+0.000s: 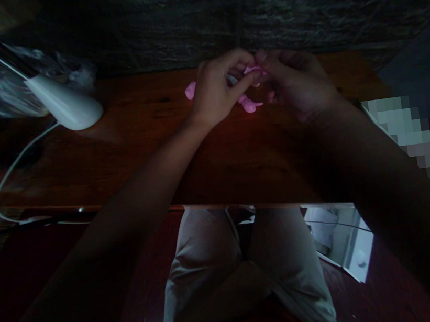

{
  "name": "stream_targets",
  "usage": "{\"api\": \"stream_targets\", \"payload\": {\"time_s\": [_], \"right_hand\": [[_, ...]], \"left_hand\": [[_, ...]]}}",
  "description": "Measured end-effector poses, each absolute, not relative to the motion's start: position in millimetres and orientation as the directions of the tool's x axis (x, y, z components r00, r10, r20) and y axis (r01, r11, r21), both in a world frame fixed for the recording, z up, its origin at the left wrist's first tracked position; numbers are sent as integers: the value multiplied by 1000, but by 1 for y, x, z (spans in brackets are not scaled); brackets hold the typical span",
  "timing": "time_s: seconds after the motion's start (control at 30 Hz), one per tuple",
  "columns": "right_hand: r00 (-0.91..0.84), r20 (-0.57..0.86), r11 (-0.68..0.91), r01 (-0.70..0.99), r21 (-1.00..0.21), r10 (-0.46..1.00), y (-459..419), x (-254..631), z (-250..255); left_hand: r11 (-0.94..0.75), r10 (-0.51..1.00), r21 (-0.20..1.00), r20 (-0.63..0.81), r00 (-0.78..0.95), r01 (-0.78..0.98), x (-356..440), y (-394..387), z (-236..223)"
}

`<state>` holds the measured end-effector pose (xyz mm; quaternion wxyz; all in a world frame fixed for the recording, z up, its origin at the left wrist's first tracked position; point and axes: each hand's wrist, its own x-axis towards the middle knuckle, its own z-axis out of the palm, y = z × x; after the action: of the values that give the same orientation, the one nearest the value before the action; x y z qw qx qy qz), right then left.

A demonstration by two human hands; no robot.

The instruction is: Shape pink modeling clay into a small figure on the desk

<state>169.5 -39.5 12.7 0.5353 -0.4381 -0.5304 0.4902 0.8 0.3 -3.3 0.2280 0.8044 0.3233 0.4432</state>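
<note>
Dim room, head view: dark stone-patterned wall (196, 15) behind, brown wooden table (131, 161) running along its foot. Both hands up near the table's far side, close together.

Left hand (211, 90): fingers curved round toward the thumb, a gap in the loop between; thumb and fingertips pinching a small pink piece (252, 70). Right hand (301, 78): fingers bent, tips brought up against the same piece; whether they grip it or only touch, cannot tell in this light. Piece held above the table, between the hands.

Pink figure (249, 105) on the table just below the hands, rounded, with a thin point toward the right. Second pink lump (190, 91) just beside the left hand, on its outer side.

Further left: white lamp base (73, 105), pale cord (3, 181) looping off the table edge, clear plastic bag (11, 87) behind. Below the edge, light trousers (207, 257) on the seated person's legs; white box (342, 236) to their right, over a dark reddish floor (136, 319).
</note>
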Motion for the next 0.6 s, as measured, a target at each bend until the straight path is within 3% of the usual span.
{"api": "stream_targets", "payload": {"time_s": [0.17, 0.6], "right_hand": [[-50, 105, 103, -41, -994, 993, -39, 174, 16], [-60, 183, 179, -65, -982, 981, -34, 180, 10]], "left_hand": [[-643, 760, 699, 527, 381, 315, 1, 8, -8], [-664, 746, 655, 555, 368, 360, 6, -4, -8]]}}
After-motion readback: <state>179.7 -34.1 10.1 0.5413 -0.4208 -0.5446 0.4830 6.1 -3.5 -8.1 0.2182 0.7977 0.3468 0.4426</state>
